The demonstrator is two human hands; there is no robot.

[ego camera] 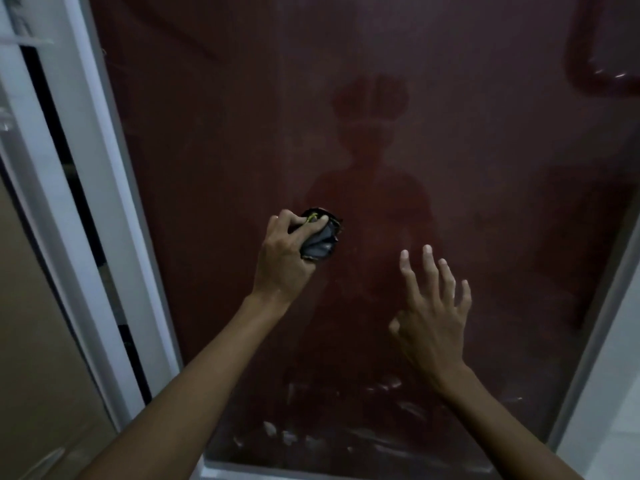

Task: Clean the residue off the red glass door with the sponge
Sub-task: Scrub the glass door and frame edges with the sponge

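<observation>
The red glass door (381,98) fills most of the view, hazy and dim, with a person's reflection in its middle. White streaks of residue (311,434) smear the glass near its bottom edge. My left hand (284,254) grips a dark crumpled sponge (320,239) and holds it against the glass left of centre. My right hand (433,306) hovers in front of the glass at lower right with fingers spread and nothing in it; whether it touches the pane I cannot tell.
A white door frame (104,202) runs down the left side, with a dark gap (69,188) and a tan panel (34,341) beyond it. A grey frame edge (595,306) borders the glass on the right. A red rounded shape (602,46) sits at top right.
</observation>
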